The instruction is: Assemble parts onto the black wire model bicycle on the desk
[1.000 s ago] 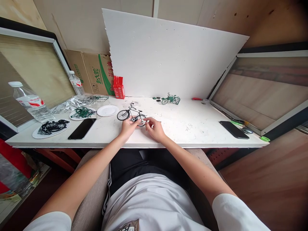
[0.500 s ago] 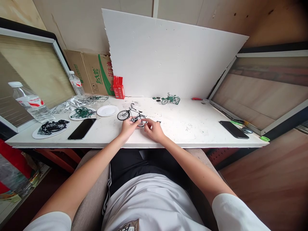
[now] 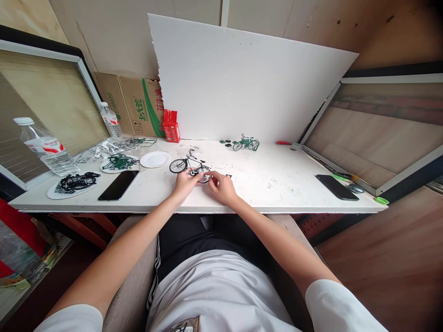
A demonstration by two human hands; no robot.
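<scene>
"How are the arms set?"

"Both reach forward and inward, bringing the hands together over the near part of the white table (image 3: 256, 193). The left hand (image 3: 183, 184) has its thumb laid across the top, the other fingers tucked beneath and mostly hidden."

"Around what?"

"A black model bicycle (image 3: 195, 165), gripped low, by the pedals. It points left, its front wheel (image 3: 178, 166) higher than the rear."

"And the right hand (image 3: 224, 188)?"

"Turned inward, index finger stretched to the rear wheel (image 3: 204, 176), thumb close below, the rest curled. The gap's narrow; I can't tell whether a small piece is pinched there."

"Which containers are about?"

"On the left, a paper plate (image 3: 51, 195) heaped with black plastic parts (image 3: 78, 182). Behind it, a second plate (image 3: 104, 170) bears tangled green parts (image 3: 120, 161), and a third plate (image 3: 155, 159) sits just beside that one, nearer the bicycle."

"Anything farther back?"

"A clear bottle (image 3: 44, 146) with a white cap stands behind the black parts, another bottle (image 3: 110, 121) beyond. Then a cardboard carton (image 3: 133, 103) and, next to it, a small red box (image 3: 171, 125); what's inside those two I can't tell."
</scene>
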